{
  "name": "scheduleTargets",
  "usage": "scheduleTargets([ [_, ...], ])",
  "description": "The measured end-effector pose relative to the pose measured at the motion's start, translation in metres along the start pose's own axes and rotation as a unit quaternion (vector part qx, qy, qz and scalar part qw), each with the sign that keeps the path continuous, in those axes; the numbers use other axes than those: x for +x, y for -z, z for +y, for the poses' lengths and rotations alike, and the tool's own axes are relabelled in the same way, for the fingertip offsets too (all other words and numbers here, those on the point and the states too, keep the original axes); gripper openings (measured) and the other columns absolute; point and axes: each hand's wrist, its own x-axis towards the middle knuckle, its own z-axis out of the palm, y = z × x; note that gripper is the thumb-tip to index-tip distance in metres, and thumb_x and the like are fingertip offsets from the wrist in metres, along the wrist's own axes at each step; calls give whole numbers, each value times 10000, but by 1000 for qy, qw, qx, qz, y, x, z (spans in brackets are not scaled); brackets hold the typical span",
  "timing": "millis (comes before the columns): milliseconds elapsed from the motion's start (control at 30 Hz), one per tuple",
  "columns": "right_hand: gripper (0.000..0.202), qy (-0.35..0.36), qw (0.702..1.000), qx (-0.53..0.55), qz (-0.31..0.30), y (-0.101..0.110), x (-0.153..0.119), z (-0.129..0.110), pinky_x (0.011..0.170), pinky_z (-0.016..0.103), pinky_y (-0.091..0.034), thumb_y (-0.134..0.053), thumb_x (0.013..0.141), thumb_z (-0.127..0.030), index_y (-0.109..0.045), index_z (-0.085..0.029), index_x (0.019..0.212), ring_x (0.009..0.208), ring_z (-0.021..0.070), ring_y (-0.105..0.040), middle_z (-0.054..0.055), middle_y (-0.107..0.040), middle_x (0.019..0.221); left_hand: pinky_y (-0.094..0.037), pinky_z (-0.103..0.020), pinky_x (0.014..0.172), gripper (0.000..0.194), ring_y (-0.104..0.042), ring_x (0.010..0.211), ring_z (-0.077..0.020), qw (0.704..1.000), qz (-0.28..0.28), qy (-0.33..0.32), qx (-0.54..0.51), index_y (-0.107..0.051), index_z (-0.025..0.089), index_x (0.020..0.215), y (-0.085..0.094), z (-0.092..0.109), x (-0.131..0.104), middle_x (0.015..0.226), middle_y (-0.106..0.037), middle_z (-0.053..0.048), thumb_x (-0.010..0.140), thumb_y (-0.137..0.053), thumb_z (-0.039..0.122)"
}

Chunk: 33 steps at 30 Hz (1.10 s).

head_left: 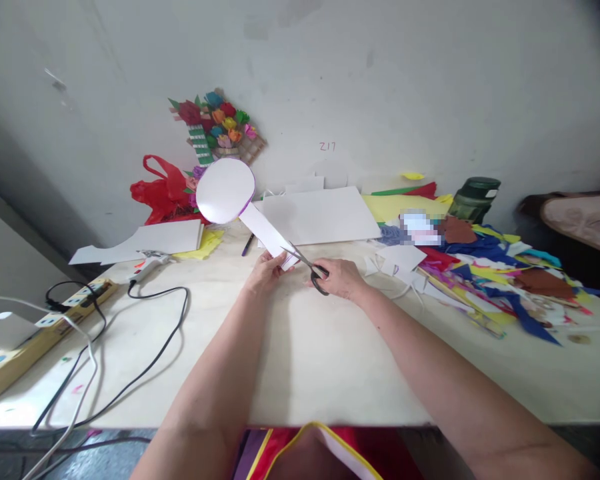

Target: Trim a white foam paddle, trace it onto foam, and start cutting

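A white paper cutout (226, 191) has a round head with a purple edge and a long straight strip running down to the right. My left hand (266, 272) is closed on the lower end of that strip. In my right hand (339, 279) are black-handled scissors (305, 261), their blades pointing left at the strip's lower end. The blades look slightly apart, and my fingers are in the handles. Behind the strip lies a stack of white sheets (325, 215), and a dark pen (247, 245) rests on the table left of the strip.
On the left of the table (330, 360) are a power strip (45, 333), cables and a glue gun (153, 265). Paper flowers (225, 123) and a red bag (163, 190) stand behind. Colourful scraps (510, 280), a phone (420, 228) and a green bottle (475, 200) are on the right.
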Motion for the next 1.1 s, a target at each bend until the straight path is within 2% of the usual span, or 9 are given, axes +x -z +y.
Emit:
scheduleTargets([
  [233, 352, 11, 1000, -3, 5, 0, 0, -2, 584, 227, -315, -566, 656, -501, -607, -257, 905, 668, 132, -555, -12, -625, 697, -509, -230, 521, 311, -628, 718, -190, 1000, -6, 0, -11, -559, 119, 912, 2, -1, 1, 826, -646, -61, 625, -674, 153],
  [500, 276, 30, 999, 22, 6, -1, 0, 0, 560, 211, -301, -544, 680, -475, -605, -242, 814, 607, 106, -523, -30, -594, 640, -507, -212, 492, 283, -630, 698, -183, 1000, -13, -1, -20, -557, 117, 905, 0, 0, 0, 830, -642, -59, 643, -660, 144],
  [1100, 234, 19, 999, 51, -6, 0, 0, -3, 557, 206, -293, -558, 673, -448, -605, -246, 781, 589, 101, -511, -35, -608, 649, -502, -202, 483, 292, -636, 701, -188, 999, -14, 9, -27, -560, 115, 910, 1, 1, 0, 814, -647, -63, 638, -663, 141],
])
